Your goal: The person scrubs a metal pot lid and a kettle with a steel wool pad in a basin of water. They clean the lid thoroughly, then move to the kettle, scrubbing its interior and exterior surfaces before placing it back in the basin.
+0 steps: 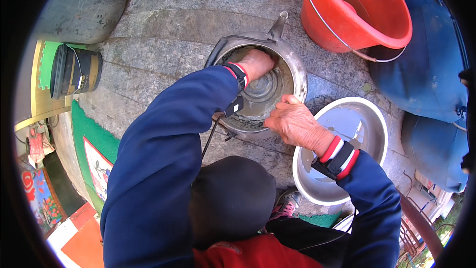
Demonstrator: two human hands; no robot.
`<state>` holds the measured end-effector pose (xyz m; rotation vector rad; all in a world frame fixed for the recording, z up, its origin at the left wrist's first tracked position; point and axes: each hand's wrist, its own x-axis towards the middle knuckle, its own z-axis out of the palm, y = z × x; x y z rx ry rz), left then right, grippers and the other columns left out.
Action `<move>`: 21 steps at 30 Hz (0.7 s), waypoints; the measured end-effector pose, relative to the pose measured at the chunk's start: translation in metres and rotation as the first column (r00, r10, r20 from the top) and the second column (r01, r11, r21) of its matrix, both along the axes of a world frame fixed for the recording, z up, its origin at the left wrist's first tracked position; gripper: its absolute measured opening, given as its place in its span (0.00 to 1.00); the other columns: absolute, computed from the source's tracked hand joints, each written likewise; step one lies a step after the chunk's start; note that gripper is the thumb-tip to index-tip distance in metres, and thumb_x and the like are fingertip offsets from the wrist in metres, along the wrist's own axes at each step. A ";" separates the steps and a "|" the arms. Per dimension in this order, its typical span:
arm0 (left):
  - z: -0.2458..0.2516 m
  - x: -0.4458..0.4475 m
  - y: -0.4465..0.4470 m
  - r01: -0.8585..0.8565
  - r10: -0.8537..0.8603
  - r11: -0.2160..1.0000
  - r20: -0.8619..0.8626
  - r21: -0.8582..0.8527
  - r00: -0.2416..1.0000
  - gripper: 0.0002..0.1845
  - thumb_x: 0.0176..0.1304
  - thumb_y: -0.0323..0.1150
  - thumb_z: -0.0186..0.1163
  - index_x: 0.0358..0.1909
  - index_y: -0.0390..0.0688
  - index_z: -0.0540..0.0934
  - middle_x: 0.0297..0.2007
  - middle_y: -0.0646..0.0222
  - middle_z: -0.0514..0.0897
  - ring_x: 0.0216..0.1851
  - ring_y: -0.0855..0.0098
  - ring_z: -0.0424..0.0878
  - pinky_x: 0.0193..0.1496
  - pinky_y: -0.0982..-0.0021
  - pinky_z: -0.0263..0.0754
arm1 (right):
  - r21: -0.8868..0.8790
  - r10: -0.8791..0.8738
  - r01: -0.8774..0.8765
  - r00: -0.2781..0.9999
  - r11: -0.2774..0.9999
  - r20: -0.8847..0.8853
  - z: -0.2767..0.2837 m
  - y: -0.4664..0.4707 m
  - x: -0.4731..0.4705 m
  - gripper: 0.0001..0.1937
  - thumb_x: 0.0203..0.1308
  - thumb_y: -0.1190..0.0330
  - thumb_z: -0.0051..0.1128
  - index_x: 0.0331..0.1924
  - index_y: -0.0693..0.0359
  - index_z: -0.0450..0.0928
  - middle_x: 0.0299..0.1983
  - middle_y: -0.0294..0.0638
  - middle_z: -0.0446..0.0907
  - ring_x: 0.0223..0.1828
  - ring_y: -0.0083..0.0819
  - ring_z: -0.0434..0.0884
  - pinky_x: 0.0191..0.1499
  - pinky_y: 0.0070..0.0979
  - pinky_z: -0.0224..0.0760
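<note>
A large metal kettle (300, 78) with a wide open mouth stands on the stone-tiled floor, its spout pointing away from me. Its dark handle (216, 52) lies folded down at the left of the rim. My left hand (258, 63) reaches inside against the upper inner wall; its fingertips are hidden, so I cannot tell what they hold. Fingers curled, my right hand (297, 123) grips the kettle's near right rim. Grayish, murky wetness and ring marks show on the kettle's bottom. Just right of the kettle, partly under my right wrist, is a metal basin (375, 134) holding water.
A red plastic bucket (319, 18) with a wire handle stands at the upper right, beside large blue containers (416, 59). At the left are a black lidded pail (83, 70) and a green mat (89, 126). A thin cable hangs by my left forearm.
</note>
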<state>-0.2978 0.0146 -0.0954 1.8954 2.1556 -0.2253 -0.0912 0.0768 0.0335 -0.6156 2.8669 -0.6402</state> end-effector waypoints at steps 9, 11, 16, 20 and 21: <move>0.018 -0.008 -0.005 -0.286 0.274 0.949 -0.101 -0.134 0.956 0.17 0.63 0.34 0.50 0.48 0.43 0.83 0.51 0.58 0.82 0.51 0.59 0.82 0.53 0.60 0.75 | -0.055 -0.021 0.022 1.000 0.998 0.002 -0.001 -0.001 -0.001 0.07 0.36 0.71 0.60 0.24 0.51 0.75 0.22 0.31 0.76 0.34 0.29 0.75 0.49 0.27 0.59; 0.017 -0.006 -0.006 -0.301 0.294 0.931 -0.062 -0.209 0.954 0.17 0.64 0.34 0.50 0.49 0.44 0.83 0.53 0.61 0.81 0.52 0.61 0.81 0.52 0.60 0.76 | -0.058 -0.031 0.031 0.999 0.998 0.007 -0.001 -0.001 -0.001 0.07 0.36 0.70 0.61 0.24 0.51 0.75 0.22 0.30 0.76 0.34 0.29 0.75 0.49 0.27 0.58; 0.025 -0.001 -0.032 -0.358 0.343 0.788 -0.126 -0.501 0.931 0.15 0.61 0.31 0.54 0.46 0.45 0.85 0.50 0.63 0.84 0.51 0.62 0.82 0.49 0.61 0.78 | -0.046 -0.022 0.022 1.000 0.999 0.002 0.000 -0.003 -0.002 0.08 0.36 0.70 0.61 0.24 0.51 0.75 0.22 0.30 0.76 0.34 0.30 0.75 0.48 0.27 0.59; 0.022 0.002 -0.043 -0.305 0.304 0.785 -0.093 -0.540 0.948 0.14 0.59 0.32 0.57 0.45 0.45 0.85 0.48 0.61 0.84 0.50 0.62 0.83 0.49 0.61 0.78 | -0.021 -0.012 0.012 1.000 1.000 0.013 -0.001 -0.003 -0.003 0.10 0.33 0.69 0.63 0.25 0.51 0.75 0.23 0.30 0.77 0.35 0.29 0.76 0.49 0.26 0.59; 0.021 0.005 -0.046 -0.279 0.289 0.760 -0.079 -0.587 0.954 0.14 0.57 0.34 0.59 0.44 0.44 0.85 0.47 0.60 0.84 0.49 0.61 0.83 0.49 0.62 0.78 | -0.026 -0.007 0.008 0.999 1.000 0.035 -0.001 -0.003 -0.003 0.10 0.33 0.69 0.63 0.25 0.51 0.75 0.23 0.30 0.78 0.35 0.29 0.76 0.49 0.26 0.59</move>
